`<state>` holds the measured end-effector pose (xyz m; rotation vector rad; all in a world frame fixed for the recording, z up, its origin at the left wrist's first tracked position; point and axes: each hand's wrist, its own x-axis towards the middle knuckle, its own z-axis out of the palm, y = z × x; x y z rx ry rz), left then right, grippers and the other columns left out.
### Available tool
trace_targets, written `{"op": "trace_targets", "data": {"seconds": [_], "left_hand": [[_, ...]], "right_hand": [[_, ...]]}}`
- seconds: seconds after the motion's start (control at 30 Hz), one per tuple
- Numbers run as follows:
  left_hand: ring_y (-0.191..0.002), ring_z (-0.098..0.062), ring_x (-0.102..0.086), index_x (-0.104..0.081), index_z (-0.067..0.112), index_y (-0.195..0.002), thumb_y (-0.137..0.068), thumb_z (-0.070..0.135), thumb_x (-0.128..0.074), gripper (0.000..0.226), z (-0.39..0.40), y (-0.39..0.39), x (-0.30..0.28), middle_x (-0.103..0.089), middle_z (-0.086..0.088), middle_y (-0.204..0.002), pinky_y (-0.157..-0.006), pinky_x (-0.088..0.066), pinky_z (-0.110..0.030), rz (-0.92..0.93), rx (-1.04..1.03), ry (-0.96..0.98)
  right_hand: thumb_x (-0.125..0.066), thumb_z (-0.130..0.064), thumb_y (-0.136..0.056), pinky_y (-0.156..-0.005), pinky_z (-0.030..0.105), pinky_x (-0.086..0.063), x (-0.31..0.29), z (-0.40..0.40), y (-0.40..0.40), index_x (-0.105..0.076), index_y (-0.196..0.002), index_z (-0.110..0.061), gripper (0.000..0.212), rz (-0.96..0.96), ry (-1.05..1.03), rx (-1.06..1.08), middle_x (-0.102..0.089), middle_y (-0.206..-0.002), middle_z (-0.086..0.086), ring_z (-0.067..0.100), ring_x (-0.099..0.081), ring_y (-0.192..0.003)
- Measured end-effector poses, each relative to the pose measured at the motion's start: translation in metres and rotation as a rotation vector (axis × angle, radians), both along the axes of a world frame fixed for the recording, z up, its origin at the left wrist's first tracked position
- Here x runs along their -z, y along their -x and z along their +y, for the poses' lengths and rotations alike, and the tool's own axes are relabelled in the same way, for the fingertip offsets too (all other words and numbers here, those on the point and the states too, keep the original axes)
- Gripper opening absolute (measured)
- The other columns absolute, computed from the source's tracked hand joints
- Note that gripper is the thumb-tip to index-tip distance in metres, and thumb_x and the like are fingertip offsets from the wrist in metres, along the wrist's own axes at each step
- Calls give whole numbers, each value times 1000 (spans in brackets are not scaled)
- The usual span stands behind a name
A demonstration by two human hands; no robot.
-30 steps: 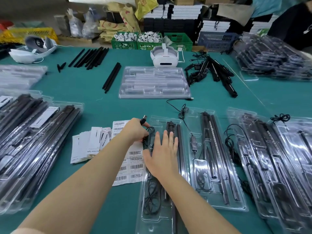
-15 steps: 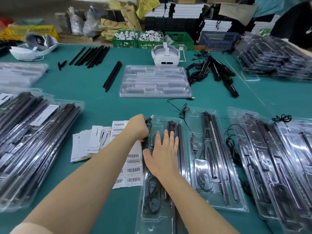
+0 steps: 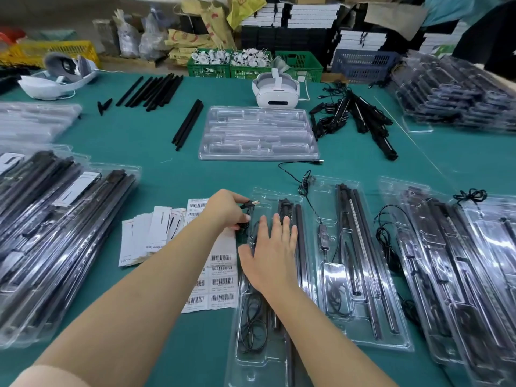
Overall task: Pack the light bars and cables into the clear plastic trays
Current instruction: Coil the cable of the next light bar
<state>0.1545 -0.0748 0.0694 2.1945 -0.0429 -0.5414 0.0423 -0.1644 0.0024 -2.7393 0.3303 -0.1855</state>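
Left hand point(image 3: 227, 209): my fingers pinch the black USB cable point(image 3: 249, 205) at the tray's 10 o'clock corner.
Right hand point(image 3: 269, 255): fingers straight, pressing flat on the clear plastic tray point(image 3: 268, 356).
Light bars point(image 3: 299, 233): seated in the tray, at 3 o'clock of my right hand.
Labels: barcode sticker sheet point(image 3: 216, 277) at 9 o'clock; cards point(image 3: 150, 236) reading "Grow Light".

Left hand point(image 3: 227, 209) pinching a black cable point(image 3: 249, 205) at the clear tray point(image 3: 258, 358) edge, right hand point(image 3: 269, 248) pressed flat over the light bars point(image 3: 300, 241), all on the green table point(image 3: 156, 152).
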Motion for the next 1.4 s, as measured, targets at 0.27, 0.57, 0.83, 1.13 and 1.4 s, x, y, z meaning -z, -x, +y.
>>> {"op": "trace_targets", "data": {"seconds": [0.27,0.57,0.83,1.13,1.4], "left_hand": [[-90,-37,-71,-72,6,-113,-78,-3,-81,37,0,1,8,-68,-15,-93,-82,-61,-45,-52,-75,25],[-75,-29,-68,-69,18,-113,-85,6,-77,31,-9,12,16,-67,-7,-98,-59,-62,-41,-76,-26,-106],[-63,-30,-73,-62,7,-84,-84,23,-82,26,-2,9,4,-74,-16,-76,-69,-62,-39,-87,46,-259],[-63,-19,-55,-60,5,-87,-89,4,-55,5,6,6,-9,-58,-12,-78,-54,-48,-24,214,146,28],[-55,-17,-34,-49,10,-76,-89,6,-53,14,9,7,-6,-41,-5,-66,-52,-32,-28,293,33,213]], "right_hand": [[-31,-50,-90,-121,48,16,0,0,0,-16,-159,-13,80,-8,-7,6,-5,-166,18,32,9,-153],[-30,-54,-89,-122,48,15,-2,0,0,-16,-158,-12,82,-17,-19,1,-7,-166,17,32,7,-154],[-24,-56,-86,-121,48,16,0,0,0,-17,-158,-13,84,-18,-16,1,-7,-166,17,32,8,-154],[-29,-54,-89,-121,48,16,1,0,0,-17,-159,-13,82,-8,4,3,-6,-166,17,33,7,-154],[-24,-56,-86,-122,49,14,-1,0,0,-15,-159,-14,85,11,-9,4,-4,-167,16,32,10,-154]]}}
